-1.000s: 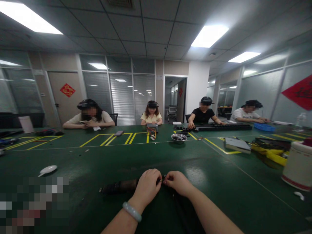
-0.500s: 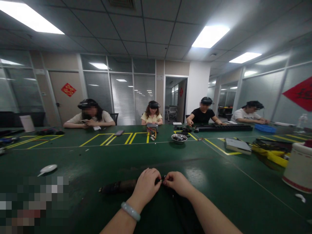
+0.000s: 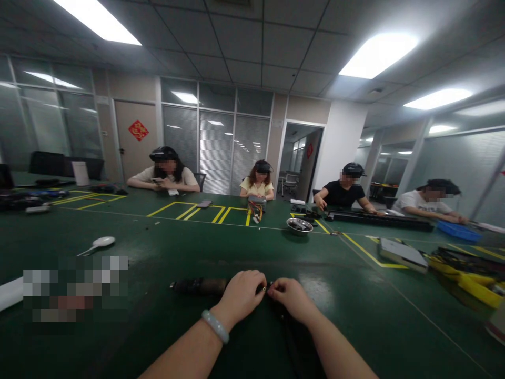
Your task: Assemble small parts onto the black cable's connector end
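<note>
My left hand [image 3: 245, 292] is closed in a pinch, with a tiny shiny piece [image 3: 264, 289] showing at its fingertips. Facing it, my right hand [image 3: 291, 296] pinches as well, its fingertips a small gap away; whatever it grips is too small and dark to name. A dark cylindrical tool [image 3: 201, 287] with a narrow metal tip lies on the green table [image 3: 189, 342], pointing left. Its right end disappears behind my left hand. Below my right hand runs a long dark shape [image 3: 290, 337], hard to make out against the table.
A white spoon [image 3: 103, 242] lies to the left. Farther off are a metal bowl [image 3: 292, 225] of dark parts, a silver box [image 3: 402, 253], yellow trays [image 3: 479, 287] and a blue tray [image 3: 460, 230]. Several people sit along the far side, one beside a long black bar [image 3: 379, 218].
The view has turned left and tilted, so the room slants and the white container at the right has nearly left the frame. Both hands keep their pinches close together.
</note>
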